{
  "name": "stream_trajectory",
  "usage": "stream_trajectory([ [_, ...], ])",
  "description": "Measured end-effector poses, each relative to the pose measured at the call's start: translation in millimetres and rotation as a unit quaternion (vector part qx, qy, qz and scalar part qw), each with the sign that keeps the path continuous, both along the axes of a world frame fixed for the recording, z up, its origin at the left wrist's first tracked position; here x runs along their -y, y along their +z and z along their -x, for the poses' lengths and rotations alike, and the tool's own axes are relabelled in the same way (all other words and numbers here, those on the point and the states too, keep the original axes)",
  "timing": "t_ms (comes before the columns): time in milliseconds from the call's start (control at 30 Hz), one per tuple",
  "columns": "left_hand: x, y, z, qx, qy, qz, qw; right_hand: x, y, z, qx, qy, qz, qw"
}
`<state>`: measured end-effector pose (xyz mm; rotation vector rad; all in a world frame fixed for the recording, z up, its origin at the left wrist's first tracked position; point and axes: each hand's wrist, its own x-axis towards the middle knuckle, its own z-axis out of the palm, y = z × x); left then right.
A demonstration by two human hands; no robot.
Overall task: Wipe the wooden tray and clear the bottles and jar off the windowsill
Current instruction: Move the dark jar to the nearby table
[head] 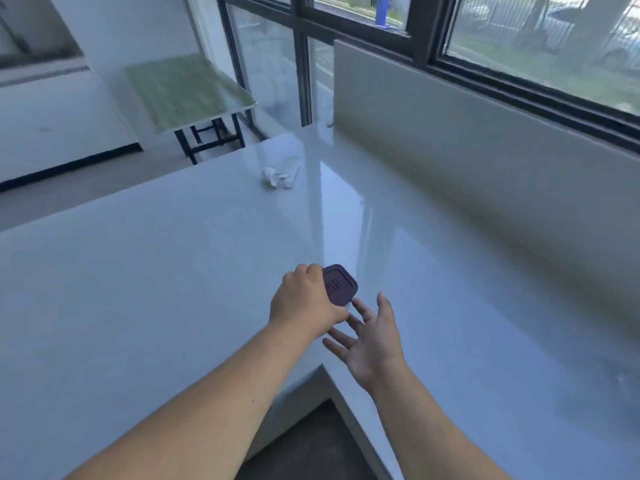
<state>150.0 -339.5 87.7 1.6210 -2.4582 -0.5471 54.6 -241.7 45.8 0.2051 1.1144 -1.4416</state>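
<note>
My left hand grips a container with a dark purple, rounded-square lid, seen from above over the white glossy counter. Only the lid shows; the body is hidden under my hand, so I cannot tell whether it is the jar or a bottle. My right hand hovers just right of and below it, palm up, fingers spread, holding nothing. A crumpled white cloth or tissue lies farther back on the counter. No wooden tray is in view.
The counter is L-shaped, with an inner corner edge near my arms and dark floor below. A pale backsplash wall runs under the black-framed window. A small green-topped table stands at the back left.
</note>
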Motion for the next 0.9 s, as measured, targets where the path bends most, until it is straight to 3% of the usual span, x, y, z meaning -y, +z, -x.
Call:
stream_trajectory([
  [267,112,-2,-234,-0.013,0.161,-0.017,0.987,141,0,-213,-0.004,0.135,-0.022,0.991],
  [533,158,-12,-437,-0.010,0.313,-0.015,0.950,229,-10,-404,-0.017,0.287,-0.031,0.957],
  [900,166,-41,-518,-0.020,0.371,-0.070,0.926,252,-39,-484,-0.037,0.346,-0.057,0.936],
])
